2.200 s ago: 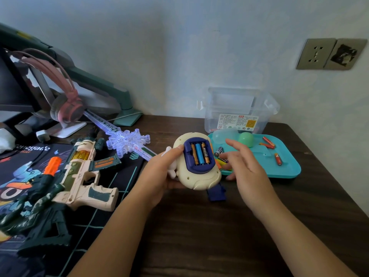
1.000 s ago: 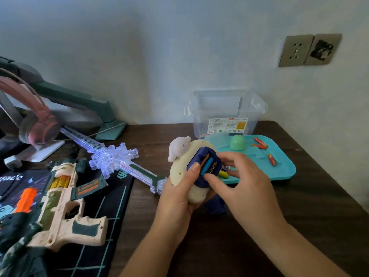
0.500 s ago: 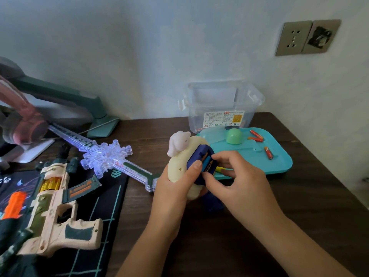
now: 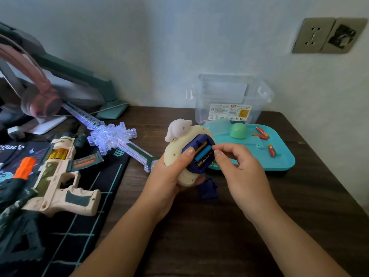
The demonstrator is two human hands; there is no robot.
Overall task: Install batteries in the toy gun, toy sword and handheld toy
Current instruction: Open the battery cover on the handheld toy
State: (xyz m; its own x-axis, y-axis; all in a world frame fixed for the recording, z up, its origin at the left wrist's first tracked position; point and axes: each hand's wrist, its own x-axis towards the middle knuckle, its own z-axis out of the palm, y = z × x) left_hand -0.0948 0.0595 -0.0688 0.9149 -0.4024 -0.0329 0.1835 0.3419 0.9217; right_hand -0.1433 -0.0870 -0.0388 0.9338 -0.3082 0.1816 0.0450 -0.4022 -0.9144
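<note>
1. holding the cream handheld toy (image 4: 180,156) up off the desk (image 4: 219,226), the left hand (image 4: 167,176) is wrapped around its body, thumb resting on the edge of the dark blue battery compartment (image 4: 196,154).
2. right hand (image 4: 239,168) is curled in at the compartment's right edge, thumb and fingertips pinched close together at the end of the batteries (image 4: 202,154); can't tell exactly what it's gripping.
3. 3 batteries sit side by side in the open compartment: a gold one, a blue one and a black one with gold lettering.
4. the dark blue cover (image 4: 207,190) lies on the desk just under the toy.
5. teal tray (image 4: 279,164) sits behind the right hand with 3 red batteries (image 4: 271,150) and a green dome (image 4: 238,130) on it; a clear plastic box (image 4: 229,96) stands at the wall behind.
6. toy gun (image 4: 60,176) lies on the dark mat (image 4: 89,206) at left, and the clear toy sword (image 4: 111,136) lies diagonally between the gun and the handheld toy.
7. pink headphones (image 4: 40,100) are at far left.
</note>
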